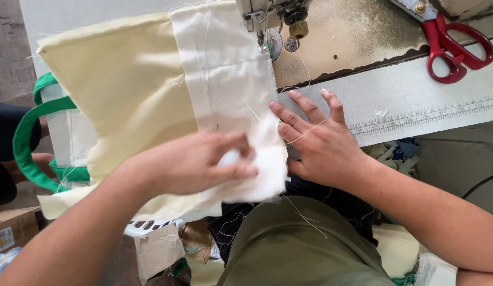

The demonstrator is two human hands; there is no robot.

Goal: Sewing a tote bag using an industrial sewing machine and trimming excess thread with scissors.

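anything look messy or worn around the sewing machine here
Yes. Loose threads trail off the white fabric and lie over the right hand. The table top behind the needle is worn and blotchy, its front edge chipped dark. The red scissors lie neatly aside.

A single camera, worn on the person's head, is looking steeply down and slightly forward from close above the work. It is facing the surface [405,100] toward 12 o'clock, with the sewing machine [273,21] cut off by the top edge. The person's lap is filling the frame at 6 o'clock, and both forearms are entering from the lower corners. The floor is showing at 8 o'clock.
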